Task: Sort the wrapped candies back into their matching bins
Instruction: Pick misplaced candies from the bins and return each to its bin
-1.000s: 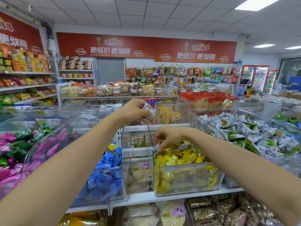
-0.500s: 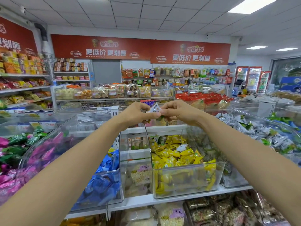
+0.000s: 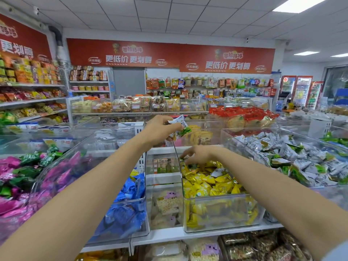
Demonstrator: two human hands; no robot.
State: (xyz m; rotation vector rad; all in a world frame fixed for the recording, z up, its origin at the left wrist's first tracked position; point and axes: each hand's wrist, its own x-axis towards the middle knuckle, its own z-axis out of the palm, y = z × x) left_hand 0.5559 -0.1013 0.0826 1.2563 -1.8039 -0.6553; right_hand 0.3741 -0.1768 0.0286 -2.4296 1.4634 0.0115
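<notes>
While the pink-wrapped candies (image 3: 56,178) and the blue-wrapped candies (image 3: 130,187) are sitting in their clear bins at the left, the left hand (image 3: 160,129) is holding itself up above the bins, its fingers curling round a small bunch of white-and-green candies (image 3: 179,126) that is sticking out to the right of the fist. Just below and to the right, the right hand (image 3: 200,154) is reaching down into the back left corner of the yellow bin (image 3: 222,210), its fingertips (image 3: 183,157) dipping among the yellow candies (image 3: 205,182) where a bit of green wrapper is showing; whether they are already pinching it cannot be told. Another pale wrapper (image 3: 216,171) is lying among the yellow ones nearer the middle. Further right, the wide bin (image 3: 243,147) is holding a heap (image 3: 293,155) of the same white-and-green kind. The step in hand is seemingly picking strays out of the yellow bin and gathering them in the left hand. The next move is probably calling for a clean pinch on the green stray alone, lifting it clear of the yellow pieces, then carrying the collected bunch right to that heap.
</notes>
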